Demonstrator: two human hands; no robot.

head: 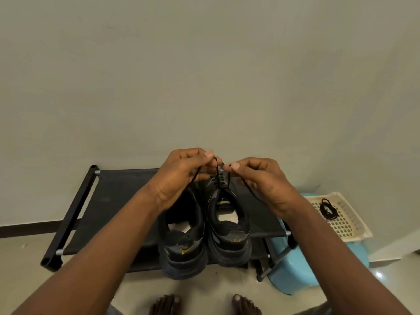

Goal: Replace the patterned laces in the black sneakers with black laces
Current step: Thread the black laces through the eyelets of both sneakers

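Got a fabric rack [109, 196] holding chunky black sneakers [184, 242] heels-out, left hand [184, 173] and right hand [261, 180] each pinching an end of the black lace [217, 171] threaded in the right shoe [229, 244], spare lace coil [327, 209] in the cream basket [363, 233].

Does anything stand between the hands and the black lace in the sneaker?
Nothing visible does. The left hand and the right hand each pinch an end of the lace above the right sneaker.

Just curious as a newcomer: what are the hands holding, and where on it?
A black lace threaded in one sneaker: left hand pinches one loose strand, right hand the other, just above it.
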